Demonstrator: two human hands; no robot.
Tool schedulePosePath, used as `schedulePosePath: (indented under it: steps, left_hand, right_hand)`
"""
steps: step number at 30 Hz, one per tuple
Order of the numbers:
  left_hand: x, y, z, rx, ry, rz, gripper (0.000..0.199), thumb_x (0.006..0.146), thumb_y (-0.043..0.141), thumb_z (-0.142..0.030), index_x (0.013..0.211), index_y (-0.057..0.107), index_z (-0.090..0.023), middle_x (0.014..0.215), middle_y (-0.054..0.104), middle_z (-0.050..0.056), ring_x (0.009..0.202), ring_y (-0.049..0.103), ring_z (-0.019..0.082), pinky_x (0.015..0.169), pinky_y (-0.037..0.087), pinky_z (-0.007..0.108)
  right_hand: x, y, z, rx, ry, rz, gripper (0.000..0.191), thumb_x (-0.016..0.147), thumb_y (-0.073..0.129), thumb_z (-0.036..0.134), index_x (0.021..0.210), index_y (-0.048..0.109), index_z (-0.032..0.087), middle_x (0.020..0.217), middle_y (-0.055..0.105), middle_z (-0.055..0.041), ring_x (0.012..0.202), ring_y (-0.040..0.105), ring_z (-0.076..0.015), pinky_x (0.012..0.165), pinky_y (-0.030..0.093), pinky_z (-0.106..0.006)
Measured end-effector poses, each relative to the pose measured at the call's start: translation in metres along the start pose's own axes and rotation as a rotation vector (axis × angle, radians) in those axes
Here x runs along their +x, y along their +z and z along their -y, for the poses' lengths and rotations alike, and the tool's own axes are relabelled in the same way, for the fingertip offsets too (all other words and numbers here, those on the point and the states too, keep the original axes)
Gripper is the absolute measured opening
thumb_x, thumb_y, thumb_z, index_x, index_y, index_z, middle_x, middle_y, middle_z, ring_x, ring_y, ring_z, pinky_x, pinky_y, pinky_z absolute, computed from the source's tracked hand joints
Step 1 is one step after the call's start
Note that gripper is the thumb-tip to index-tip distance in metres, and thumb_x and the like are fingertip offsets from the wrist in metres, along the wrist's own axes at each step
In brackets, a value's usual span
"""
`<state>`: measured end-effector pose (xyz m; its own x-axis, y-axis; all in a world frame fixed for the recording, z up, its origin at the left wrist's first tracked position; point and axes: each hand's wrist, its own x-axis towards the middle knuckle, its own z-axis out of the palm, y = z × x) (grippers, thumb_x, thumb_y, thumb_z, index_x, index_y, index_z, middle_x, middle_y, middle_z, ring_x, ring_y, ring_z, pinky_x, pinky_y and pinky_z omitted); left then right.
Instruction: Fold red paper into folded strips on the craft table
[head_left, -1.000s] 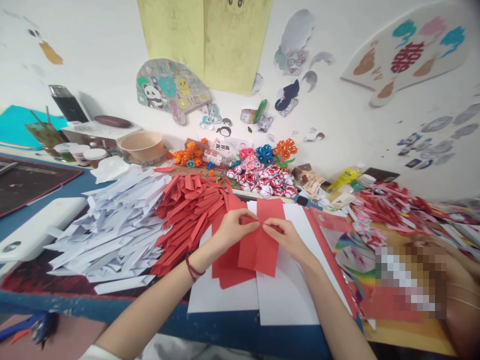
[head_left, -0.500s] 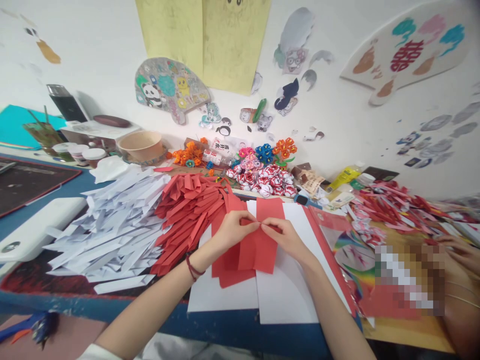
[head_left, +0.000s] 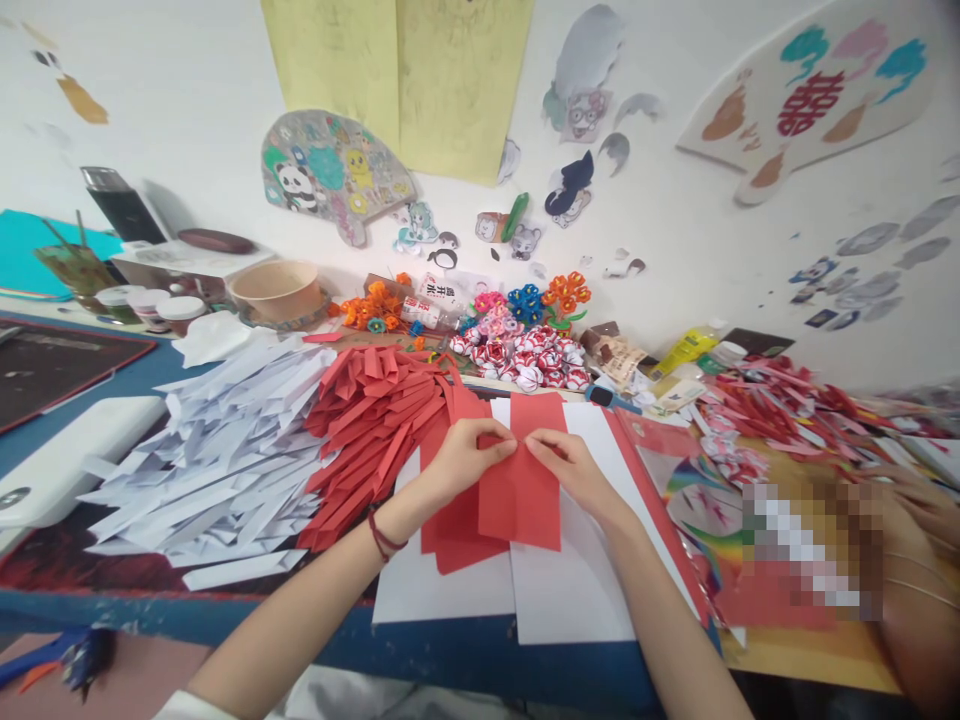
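My left hand [head_left: 466,462] and my right hand [head_left: 576,470] face each other, thumbs and fingers pinched at the top edge of a piece of red paper [head_left: 525,510]. A small gap lies between the two pinches. The red paper hangs below them and shows a vertical line or fold near its middle. More red paper [head_left: 459,548] lies under and left of it. White sheets [head_left: 577,595] are spread beneath on the table. Another red strip [head_left: 536,410] shows just behind my fingers.
Left of my hands are piles of folded red strips [head_left: 375,420] and folded white strips [head_left: 225,450], beside a white power-bank-like block [head_left: 82,455]. Red-and-white paper flowers [head_left: 536,355] sit by the wall. At right, another person's hand [head_left: 919,510] is near a brown work surface [head_left: 810,650].
My fingertips have moved slightly apart along the top of the red paper, and its lower part has spread a little to the right. The whole view has shifted slightly.
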<state>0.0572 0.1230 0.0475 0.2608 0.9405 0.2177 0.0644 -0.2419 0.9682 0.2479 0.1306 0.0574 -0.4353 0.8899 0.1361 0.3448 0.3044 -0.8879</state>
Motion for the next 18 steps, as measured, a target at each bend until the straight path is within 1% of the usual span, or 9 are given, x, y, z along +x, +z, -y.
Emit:
schedulePosePath:
  steps: [3, 6, 9, 13, 18]
  left_hand:
    - [0.0003, 0.0005, 0.0003, 0.015, -0.003, -0.006, 0.020, 0.079, 0.062, -0.031, 0.077, 0.067, -0.013, 0.078, 0.067, 0.006, 0.074, 0.059, 0.016, 0.071, 0.044, 0.024]
    - [0.0009, 0.0014, 0.0025, 0.017, -0.017, -0.014, 0.023, 0.082, 0.058, -0.033, 0.079, 0.067, -0.012, 0.079, 0.067, 0.006, 0.074, 0.058, 0.015, 0.069, 0.043, 0.023]
    - [0.0014, 0.0028, 0.0043, 0.003, -0.029, -0.032, 0.026, 0.085, 0.054, -0.034, 0.078, 0.066, -0.012, 0.077, 0.065, 0.004, 0.073, 0.056, 0.015, 0.068, 0.042, 0.022]
    - [0.0012, 0.0040, 0.0028, -0.003, -0.033, -0.046, 0.026, 0.085, 0.054, -0.034, 0.077, 0.065, -0.012, 0.077, 0.064, 0.003, 0.073, 0.056, 0.014, 0.067, 0.041, 0.021]
    - [0.0002, 0.0030, 0.0009, 0.032, 0.018, -0.014, 0.021, 0.084, 0.056, -0.031, 0.083, 0.066, -0.013, 0.083, 0.067, 0.005, 0.078, 0.059, 0.015, 0.071, 0.043, 0.022]
  right_hand:
    - [0.0000, -0.0002, 0.0002, 0.008, -0.002, -0.002, 0.027, 0.090, 0.051, 0.040, 0.082, 0.064, 0.017, 0.080, 0.062, -0.0023, 0.075, 0.055, -0.0165, 0.066, 0.042, -0.025]
    - [0.0002, -0.0004, -0.0004, 0.031, -0.004, -0.004, 0.025, 0.089, 0.053, 0.039, 0.083, 0.064, 0.017, 0.083, 0.064, -0.0025, 0.077, 0.056, -0.0167, 0.068, 0.043, -0.025]
    - [0.0000, -0.0007, -0.0018, 0.060, 0.003, -0.018, 0.025, 0.089, 0.053, 0.039, 0.083, 0.064, 0.018, 0.083, 0.064, -0.0024, 0.078, 0.057, -0.0169, 0.068, 0.043, -0.025]
    - [-0.0011, -0.0016, -0.0029, 0.065, 0.009, -0.036, 0.025, 0.088, 0.054, 0.040, 0.083, 0.064, 0.018, 0.084, 0.064, -0.0025, 0.079, 0.057, -0.0174, 0.070, 0.044, -0.026]
    - [-0.0014, -0.0026, -0.0021, 0.023, -0.005, -0.049, 0.024, 0.088, 0.054, 0.039, 0.085, 0.066, 0.018, 0.087, 0.066, -0.0030, 0.080, 0.058, -0.0181, 0.071, 0.044, -0.026]
